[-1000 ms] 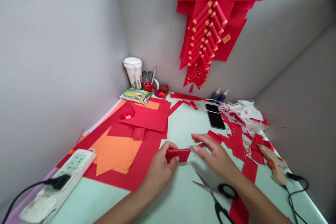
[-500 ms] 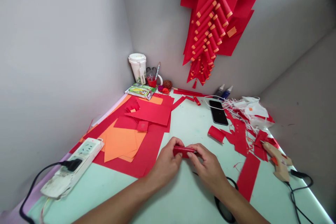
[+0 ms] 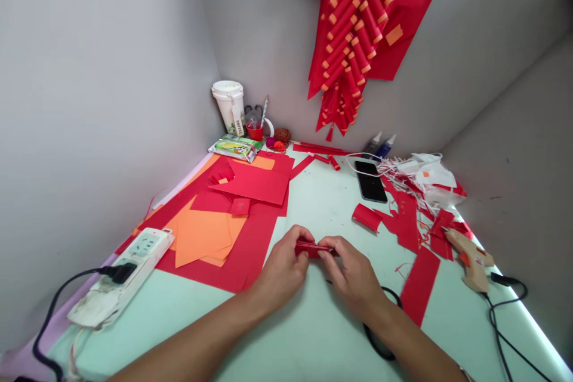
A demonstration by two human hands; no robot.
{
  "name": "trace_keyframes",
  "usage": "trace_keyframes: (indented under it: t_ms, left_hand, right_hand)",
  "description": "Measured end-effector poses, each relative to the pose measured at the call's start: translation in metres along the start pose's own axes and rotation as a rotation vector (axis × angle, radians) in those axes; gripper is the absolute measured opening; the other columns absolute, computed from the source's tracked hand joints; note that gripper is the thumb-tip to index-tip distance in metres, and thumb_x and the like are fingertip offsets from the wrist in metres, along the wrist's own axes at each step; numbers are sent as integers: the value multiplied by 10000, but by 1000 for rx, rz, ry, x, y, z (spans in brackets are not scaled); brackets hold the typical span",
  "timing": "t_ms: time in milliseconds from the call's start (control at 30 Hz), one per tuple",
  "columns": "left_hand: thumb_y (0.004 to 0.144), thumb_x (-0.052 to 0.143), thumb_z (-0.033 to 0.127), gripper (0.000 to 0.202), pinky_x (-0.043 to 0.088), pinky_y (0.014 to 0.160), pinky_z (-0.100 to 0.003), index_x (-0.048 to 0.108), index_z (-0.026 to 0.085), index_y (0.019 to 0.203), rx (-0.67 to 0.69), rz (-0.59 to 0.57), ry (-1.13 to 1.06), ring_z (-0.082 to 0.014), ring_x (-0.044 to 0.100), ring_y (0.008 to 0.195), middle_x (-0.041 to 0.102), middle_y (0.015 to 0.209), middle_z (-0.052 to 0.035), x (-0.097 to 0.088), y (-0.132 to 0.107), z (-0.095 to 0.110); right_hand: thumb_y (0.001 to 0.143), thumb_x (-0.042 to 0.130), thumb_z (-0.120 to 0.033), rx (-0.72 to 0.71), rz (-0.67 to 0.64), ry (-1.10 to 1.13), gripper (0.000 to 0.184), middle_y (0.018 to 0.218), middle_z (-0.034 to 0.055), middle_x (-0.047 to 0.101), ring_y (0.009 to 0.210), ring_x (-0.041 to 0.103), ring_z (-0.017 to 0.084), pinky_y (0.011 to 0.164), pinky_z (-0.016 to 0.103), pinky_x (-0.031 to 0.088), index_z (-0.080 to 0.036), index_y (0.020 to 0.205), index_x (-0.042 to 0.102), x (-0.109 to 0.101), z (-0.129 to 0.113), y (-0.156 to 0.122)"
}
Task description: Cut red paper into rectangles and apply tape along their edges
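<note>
Both hands meet over the pale green table (image 3: 313, 203), pinching one small folded piece of red paper (image 3: 312, 248). My left hand (image 3: 280, 271) grips its left end with thumb and fingers closed. On the piece's right end, my right hand (image 3: 353, 277) is closed with curled fingers. Black scissors (image 3: 380, 334) lie under my right wrist, mostly hidden. A curled red paper piece (image 3: 366, 216) rests just beyond my right hand.
Red and orange sheets (image 3: 215, 233) cover the left of the table, beside a white power strip (image 3: 120, 277). A phone (image 3: 370, 180), red scraps (image 3: 407, 221), a red strip (image 3: 419, 285) and a glue gun (image 3: 470, 259) lie right. Cups (image 3: 230, 107) stand in the corner; paper firecrackers (image 3: 353, 42) hang on the wall.
A second ago my right hand was open and apart from the red piece held in my left. It came in and closed on the piece; both hands now pinch it.
</note>
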State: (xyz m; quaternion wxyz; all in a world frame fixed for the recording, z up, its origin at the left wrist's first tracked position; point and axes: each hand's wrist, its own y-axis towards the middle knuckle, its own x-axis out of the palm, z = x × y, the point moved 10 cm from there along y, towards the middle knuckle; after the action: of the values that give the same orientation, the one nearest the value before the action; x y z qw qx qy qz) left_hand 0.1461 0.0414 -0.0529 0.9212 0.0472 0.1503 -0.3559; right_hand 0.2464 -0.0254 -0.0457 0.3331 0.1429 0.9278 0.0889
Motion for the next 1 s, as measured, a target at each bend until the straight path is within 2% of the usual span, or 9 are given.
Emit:
trace_keyframes:
  t_ms: [200, 333, 400, 533, 700, 833, 900, 1000]
  left_hand:
    - [753, 487, 111, 197, 428, 723, -276, 513, 198, 927, -86, -12, -132, -166, 560, 805, 586, 854, -1, 0, 5, -9]
    - [804, 590, 254, 168, 454, 762, -288, 549, 176, 947, -87, -63, -209, -188, 596, 862, 635, 903, -36, 0, 6, -2]
    - [839, 608, 370, 249, 466, 799, -313, 580, 153, 958, -115, -132, -351, -211, 622, 892, 665, 944, -77, 4, 4, 4]
    - [935, 432, 523, 470, 469, 860, -378, 640, 114, 1037, -251, -348, -708, -248, 645, 943, 693, 981, -143, 22, -5, 10]
    - [921, 501, 498, 444, 469, 885, -394, 659, 134, 1120, -357, -456, -820, -240, 651, 957, 683, 1068, -142, 31, -14, 6]
    - [896, 551, 493, 444, 463, 904, -418, 653, 128, 1128, -350, -554, -872, -278, 650, 1019, 681, 1076, -157, 39, -19, 11]
    - [864, 594, 504, 462, 467, 893, -418, 656, 116, 1107, -352, -563, -898, -286, 652, 1013, 687, 1051, -170, 41, -19, 10]
    - [828, 645, 486, 455, 475, 861, -403, 666, 99, 1067, -362, -550, -902, -279, 667, 956, 690, 1008, -176, 42, -18, 5]
  right_hand:
    - [918, 478, -261, 103, 4, 111, 129, 925, 31, 654, 841, 605, 205, 750, 312, 447, -247, 991, 583, -2, 9, 0]
    - [917, 515, -329, 219, 19, 292, 119, 860, 10, 627, 764, 587, 180, 704, 289, 447, -241, 984, 557, -6, 23, -2]
    - [927, 508, -376, 274, -3, 422, 153, 779, -10, 601, 686, 572, 160, 643, 267, 451, -239, 986, 536, -4, 29, -4]
    - [915, 542, -413, 335, -62, 665, 193, 771, -14, 596, 625, 540, 133, 619, 255, 454, -229, 976, 537, 3, 34, -3]
    - [889, 592, -406, 348, -94, 872, 202, 851, 7, 603, 730, 561, 153, 726, 293, 469, -237, 986, 543, 9, 30, -3]
    - [885, 607, -396, 376, -175, 969, 194, 742, -20, 556, 612, 507, 121, 629, 265, 447, -226, 958, 549, 20, 26, -7]
    - [889, 610, -391, 391, -208, 994, 200, 738, -20, 551, 590, 494, 111, 595, 253, 435, -217, 966, 549, 25, 25, -10]
    - [904, 604, -372, 394, -235, 1016, 188, 743, -16, 563, 615, 525, 111, 620, 255, 452, -207, 979, 554, 30, 23, -12]
